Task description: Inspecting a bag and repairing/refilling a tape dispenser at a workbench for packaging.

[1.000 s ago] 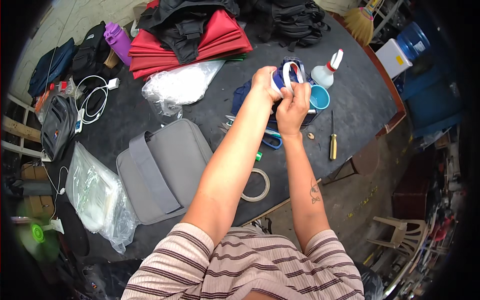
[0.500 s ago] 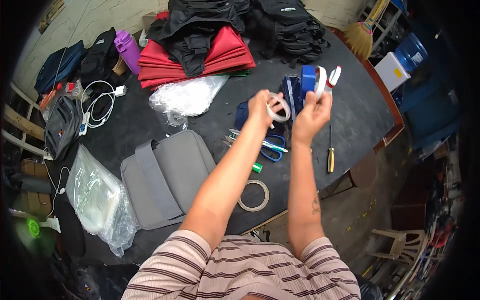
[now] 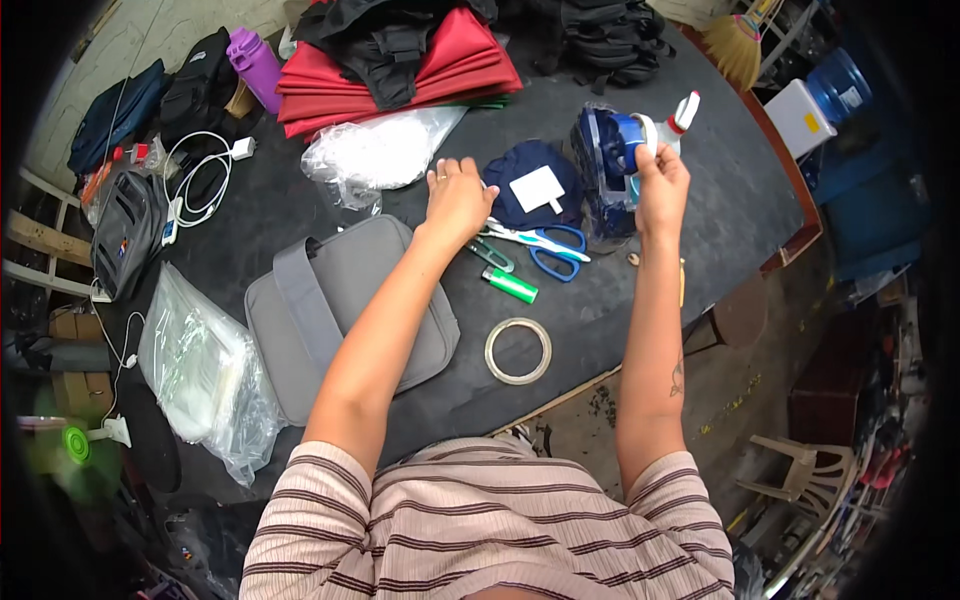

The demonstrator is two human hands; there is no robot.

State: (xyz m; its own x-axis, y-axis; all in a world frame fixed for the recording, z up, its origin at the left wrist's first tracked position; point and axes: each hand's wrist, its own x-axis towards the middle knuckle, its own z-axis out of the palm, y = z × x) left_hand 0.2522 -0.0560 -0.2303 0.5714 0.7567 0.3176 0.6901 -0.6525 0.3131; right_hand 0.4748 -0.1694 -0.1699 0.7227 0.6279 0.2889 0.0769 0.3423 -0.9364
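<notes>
"Where is the tape now?"

"The white ring [image 3: 648,135] and the blue tape roll [image 3: 624,137] are up by the right side of the clear container [image 3: 606,190]. The right hand [image 3: 662,185] pinches the white ring between thumb and fingers, with the blue roll just beside it."

"What differs from half a second ago?"

"The rolls sit closer against the container in this view. The left hand [image 3: 459,202] has moved away from the right one, and the pale ring it gripped has gone from sight. Now it's by the tips of the scissors [image 3: 560,250], knuckles up; I can't tell whether it grasps anything. The navy cloth [image 3: 512,163] shows more fully, with a white square [image 3: 538,189] on it."

"And around them?"

"A green lighter [image 3: 510,284] and another tape ring [image 3: 518,351] lie nearer the person on the dark surface [image 3: 720,190]. The gray bag [image 3: 360,275] is to the left, the red stack [image 3: 450,70] beyond it, and the spray bottle [image 3: 682,115] behind the right hand."

"Any labels?"

"A yellow label [image 3: 812,122] on the white box [image 3: 790,112] at far right; its print is too small to make out."
</notes>
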